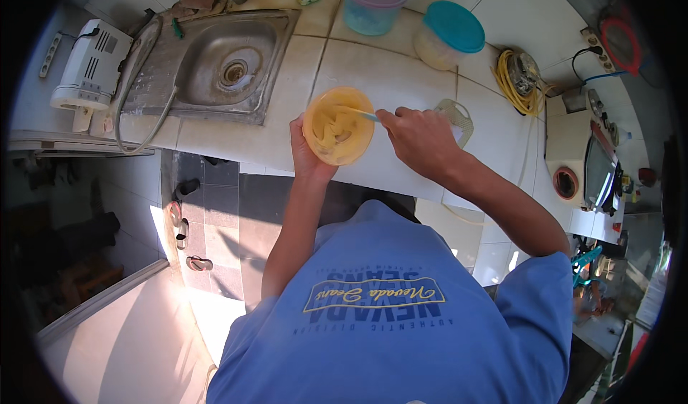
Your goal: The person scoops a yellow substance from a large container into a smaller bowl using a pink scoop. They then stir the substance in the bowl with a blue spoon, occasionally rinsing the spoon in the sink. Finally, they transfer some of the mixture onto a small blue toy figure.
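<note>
My left hand [308, 155] is closed round the side of an orange-yellow plastic bowl [368, 143], tipped so that its inside shows. A thick, creamy yellow mixture [335, 133] coats the inside of the bowl. My right hand [423, 142] grips the light blue handle of a spatula [366, 115], whose head dips into the mixture and is partly covered by it. The bowl is over the front part of the white tiled counter [387, 71]. Just beyond my right wrist lies a pale, perforated flat piece [463, 123], partly hidden by the hand.
To the left is a steel sink [188, 74] with a grey hose [154, 121]. At the back stand a purple-lidded tub [371, 8] and a teal-lidded tub [446, 39]. A coiled yellow cord [514, 89] lies farther right, near a cream-coloured appliance [570, 153].
</note>
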Action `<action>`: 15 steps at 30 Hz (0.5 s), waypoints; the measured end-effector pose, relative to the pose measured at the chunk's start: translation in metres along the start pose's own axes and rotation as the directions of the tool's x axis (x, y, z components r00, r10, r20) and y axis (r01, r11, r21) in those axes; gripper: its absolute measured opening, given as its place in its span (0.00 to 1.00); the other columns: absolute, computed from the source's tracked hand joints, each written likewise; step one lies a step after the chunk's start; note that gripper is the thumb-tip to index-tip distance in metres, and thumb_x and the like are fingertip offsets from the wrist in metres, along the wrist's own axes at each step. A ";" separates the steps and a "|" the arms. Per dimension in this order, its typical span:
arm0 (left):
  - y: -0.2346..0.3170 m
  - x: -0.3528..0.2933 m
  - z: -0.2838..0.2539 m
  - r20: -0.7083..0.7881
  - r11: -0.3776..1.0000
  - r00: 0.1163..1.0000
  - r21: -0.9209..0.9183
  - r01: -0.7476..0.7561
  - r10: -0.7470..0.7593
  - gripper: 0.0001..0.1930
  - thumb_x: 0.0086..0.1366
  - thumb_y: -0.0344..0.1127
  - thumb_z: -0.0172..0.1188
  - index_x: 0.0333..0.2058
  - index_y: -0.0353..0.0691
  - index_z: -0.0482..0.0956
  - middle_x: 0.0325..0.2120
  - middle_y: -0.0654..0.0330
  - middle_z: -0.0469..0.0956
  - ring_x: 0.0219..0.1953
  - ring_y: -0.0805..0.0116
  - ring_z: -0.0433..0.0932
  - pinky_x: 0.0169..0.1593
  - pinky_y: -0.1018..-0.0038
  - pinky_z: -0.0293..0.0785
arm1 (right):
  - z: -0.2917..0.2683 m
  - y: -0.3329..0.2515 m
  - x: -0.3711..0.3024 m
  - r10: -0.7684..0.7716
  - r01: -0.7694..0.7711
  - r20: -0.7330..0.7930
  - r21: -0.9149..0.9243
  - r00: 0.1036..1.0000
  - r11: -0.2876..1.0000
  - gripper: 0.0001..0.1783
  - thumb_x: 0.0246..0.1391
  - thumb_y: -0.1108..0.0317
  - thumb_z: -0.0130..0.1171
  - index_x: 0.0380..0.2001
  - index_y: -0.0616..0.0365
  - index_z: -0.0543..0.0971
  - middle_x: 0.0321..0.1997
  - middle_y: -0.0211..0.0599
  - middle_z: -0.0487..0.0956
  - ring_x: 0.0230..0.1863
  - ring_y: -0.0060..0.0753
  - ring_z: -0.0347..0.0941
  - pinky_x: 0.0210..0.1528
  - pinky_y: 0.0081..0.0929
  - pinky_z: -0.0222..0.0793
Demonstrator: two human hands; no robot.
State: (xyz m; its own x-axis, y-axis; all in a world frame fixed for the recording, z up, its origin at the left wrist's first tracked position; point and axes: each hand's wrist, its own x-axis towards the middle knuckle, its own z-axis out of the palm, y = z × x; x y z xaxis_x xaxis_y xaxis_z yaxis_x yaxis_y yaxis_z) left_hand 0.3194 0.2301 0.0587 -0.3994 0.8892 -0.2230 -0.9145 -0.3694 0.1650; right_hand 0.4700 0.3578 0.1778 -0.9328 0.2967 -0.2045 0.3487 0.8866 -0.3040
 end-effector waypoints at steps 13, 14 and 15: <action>-0.017 0.027 -0.056 0.002 0.987 0.989 -0.078 -0.144 0.145 0.28 0.66 0.50 0.36 0.56 0.41 0.72 0.52 0.56 0.75 0.54 0.57 0.74 0.55 0.59 0.74 | 0.058 -0.001 0.025 0.251 -0.294 0.153 0.476 0.956 0.829 0.17 0.59 0.61 0.53 0.30 0.66 0.82 0.18 0.48 0.77 0.20 0.48 0.75 0.25 0.41 0.68; -0.020 0.025 -0.053 -0.024 0.988 0.991 -0.082 -0.130 0.129 0.27 0.66 0.50 0.36 0.56 0.41 0.72 0.52 0.56 0.75 0.54 0.57 0.74 0.54 0.58 0.74 | 0.062 0.010 0.030 0.169 -0.153 -0.034 0.283 0.985 0.947 0.19 0.60 0.60 0.53 0.29 0.65 0.83 0.17 0.48 0.77 0.20 0.47 0.75 0.24 0.40 0.68; -0.019 0.023 -0.051 -0.051 0.989 0.992 -0.083 -0.123 0.119 0.27 0.66 0.50 0.36 0.56 0.42 0.71 0.52 0.56 0.75 0.53 0.57 0.74 0.54 0.57 0.74 | 0.065 0.024 0.040 0.124 -0.116 -0.208 0.053 0.970 0.992 0.20 0.60 0.58 0.52 0.28 0.65 0.83 0.19 0.49 0.78 0.20 0.47 0.76 0.22 0.40 0.67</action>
State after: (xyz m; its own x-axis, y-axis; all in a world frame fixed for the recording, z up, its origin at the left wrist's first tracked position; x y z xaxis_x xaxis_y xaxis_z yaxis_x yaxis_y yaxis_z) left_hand 0.3247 0.2438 0.0016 -0.5080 0.8240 -0.2510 -0.8607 -0.4969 0.1105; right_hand 0.4471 0.3681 0.1021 -0.8806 0.4719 -0.0425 0.4585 0.8261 -0.3276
